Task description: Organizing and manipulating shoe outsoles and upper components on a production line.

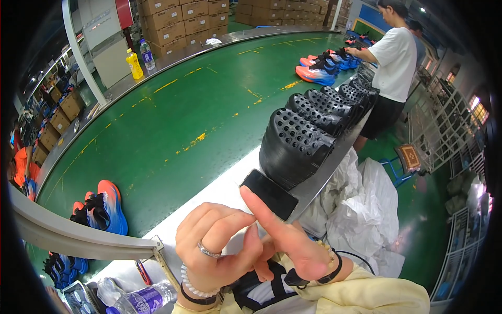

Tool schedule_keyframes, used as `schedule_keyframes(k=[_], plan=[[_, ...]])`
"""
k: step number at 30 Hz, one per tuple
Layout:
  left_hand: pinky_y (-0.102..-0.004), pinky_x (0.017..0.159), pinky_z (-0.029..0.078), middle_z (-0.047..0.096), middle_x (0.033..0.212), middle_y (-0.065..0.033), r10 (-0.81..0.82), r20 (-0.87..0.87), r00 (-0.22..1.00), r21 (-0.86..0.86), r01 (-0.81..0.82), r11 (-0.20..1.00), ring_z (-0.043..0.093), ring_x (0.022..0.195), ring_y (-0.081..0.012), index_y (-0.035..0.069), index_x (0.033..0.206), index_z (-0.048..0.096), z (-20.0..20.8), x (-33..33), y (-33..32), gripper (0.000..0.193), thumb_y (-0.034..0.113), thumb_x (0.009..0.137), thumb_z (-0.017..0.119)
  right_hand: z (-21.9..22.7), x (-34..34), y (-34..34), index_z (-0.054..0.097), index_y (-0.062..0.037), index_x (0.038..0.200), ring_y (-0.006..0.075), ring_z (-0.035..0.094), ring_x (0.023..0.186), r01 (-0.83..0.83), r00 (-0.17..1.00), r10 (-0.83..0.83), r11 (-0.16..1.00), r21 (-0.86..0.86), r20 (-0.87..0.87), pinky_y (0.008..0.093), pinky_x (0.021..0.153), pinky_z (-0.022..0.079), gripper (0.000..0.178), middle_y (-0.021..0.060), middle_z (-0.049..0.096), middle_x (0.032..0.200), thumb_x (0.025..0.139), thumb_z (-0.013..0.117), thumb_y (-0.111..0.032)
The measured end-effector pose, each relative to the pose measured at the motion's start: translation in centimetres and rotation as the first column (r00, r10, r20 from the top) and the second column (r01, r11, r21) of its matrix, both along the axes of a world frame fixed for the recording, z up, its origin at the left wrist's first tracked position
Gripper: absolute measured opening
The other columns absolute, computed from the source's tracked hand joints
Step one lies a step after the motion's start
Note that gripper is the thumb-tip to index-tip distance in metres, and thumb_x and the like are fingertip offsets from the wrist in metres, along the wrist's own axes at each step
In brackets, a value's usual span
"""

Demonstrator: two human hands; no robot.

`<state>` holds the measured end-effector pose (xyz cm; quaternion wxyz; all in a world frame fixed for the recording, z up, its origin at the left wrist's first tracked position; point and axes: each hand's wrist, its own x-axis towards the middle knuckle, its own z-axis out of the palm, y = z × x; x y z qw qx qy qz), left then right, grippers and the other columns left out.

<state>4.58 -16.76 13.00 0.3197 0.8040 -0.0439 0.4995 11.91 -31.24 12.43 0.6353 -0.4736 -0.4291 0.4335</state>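
My left hand [218, 238], with a ring and a beaded bracelet, is raised in front of me with its fingers curled and thumb drawn in. Whether something small is pinched there, I cannot make out. Just right of it and overlapping it, my right hand [290, 238] stretches one long digit up and left; its other fingers are partly hidden behind the left hand. Beyond the fingertips a black phone [269, 193] lies on the table edge. Next to the phone stands a stack of black, shoe-shaped pieces with round holes [295, 146].
More black stacks [340, 102] line the right edge. Colourful sneakers [319, 70] lie on the green conveyor belt [183, 120]; others [104, 206] are at left. A curved grey bar [89, 227] crosses lower left by a bottle [144, 299]. A co-worker [392, 63] handles shoes beyond white bags [361, 204].
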Motion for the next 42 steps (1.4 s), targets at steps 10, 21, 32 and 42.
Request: schedule_keyframes(k=[10,21,32,42], plan=[[-0.0301,0.053,0.044,0.062,0.066,-0.0063,-0.063,-0.072,0.995,0.009,0.064,0.998,0.059,0.058,-0.0223,0.004,0.077,0.064,0.4,-0.3,0.1,0.024,-0.003,0.056,0.072,-0.1,1.0,-0.4,-0.009,0.0032,0.152,0.0143,0.053,0.054,-0.061,0.997,0.061,0.998,-0.012,0.035,0.0272,0.054,0.043,0.146,0.0058,0.055,0.063,0.059,0.042,-0.096],[-0.0304,0.053,0.043,0.062,0.066,-0.0078,-0.012,-0.043,0.999,0.008,0.012,1.0,0.058,0.057,-0.0221,0.003,0.077,0.062,0.2,0.1,-0.3,0.026,-0.007,0.054,0.067,-0.4,1.2,-0.6,-0.01,0.0073,0.15,0.0151,0.058,0.07,-0.024,0.987,0.042,0.993,-0.118,0.153,0.0266,0.059,0.049,0.158,0.0122,0.059,0.103,0.045,0.053,-0.093],[-0.0317,0.051,0.044,0.061,0.066,-0.006,0.192,-0.062,0.979,0.222,-0.174,0.959,0.057,0.055,-0.0234,0.005,0.08,0.061,0.1,-0.4,-1.3,0.028,-0.007,0.056,0.068,-1.5,1.2,-0.2,-0.006,0.0044,0.152,0.0211,0.052,0.044,0.123,0.838,-0.135,0.991,0.057,0.529,0.0308,0.048,0.041,0.127,0.0048,0.051,0.054,0.078,0.061,-0.073],[-0.0322,0.052,0.045,0.06,0.066,-0.0058,0.124,-0.058,0.991,0.143,-0.115,0.983,0.057,0.058,-0.0241,0.005,0.08,0.06,-0.2,0.2,-0.9,0.027,-0.007,0.056,0.065,-1.7,1.5,0.3,-0.005,0.0059,0.151,0.022,0.054,0.045,0.132,0.844,-0.171,0.985,0.112,0.509,0.0308,0.048,0.043,0.127,0.0052,0.052,0.055,0.078,0.06,-0.075]])
